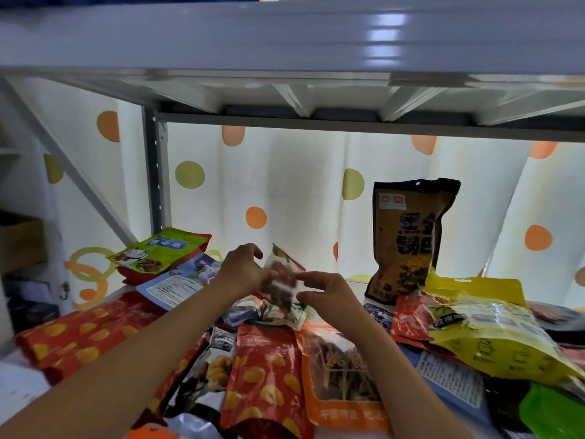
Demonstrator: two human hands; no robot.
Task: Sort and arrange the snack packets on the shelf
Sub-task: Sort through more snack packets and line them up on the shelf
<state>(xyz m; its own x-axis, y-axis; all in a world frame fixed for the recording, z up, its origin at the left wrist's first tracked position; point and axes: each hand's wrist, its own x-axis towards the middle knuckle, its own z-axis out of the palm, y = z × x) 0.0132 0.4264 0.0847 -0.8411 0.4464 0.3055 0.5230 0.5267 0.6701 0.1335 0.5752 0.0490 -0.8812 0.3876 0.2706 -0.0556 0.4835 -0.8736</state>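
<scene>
Both hands met over the middle of the shelf [354,285], and between them was a small red and green packet [285,286]. It was blurry, so its picture could not be read. The left hand [243,274] held the packet's left side, with the thumb pressed on the front and the other fingers curled up behind its top edge. The right hand [323,293] was at the packet's right side with its fingers bent; the fingertips were at the packet's edge, but it was too blurry to tell whether they pinched it or only touched it. The packet was lifted up and tilted, above the heap of other packets. Right under the hands lay a red packet with yellow nuts [266,378], and just beside it, under the right wrist, an orange packet with a clear window [342,384]. Out to the left of the hands lay a long red packet [82,331], and behind that a green packet [155,251] lay on top of a blue and white one [177,280]. To the right of the hands a brown bag [408,239] stood up tall at the back. In front of it a big yellow bag [484,324] lay on the pile. A spotted curtain [285,172] hung behind the shelf.
</scene>
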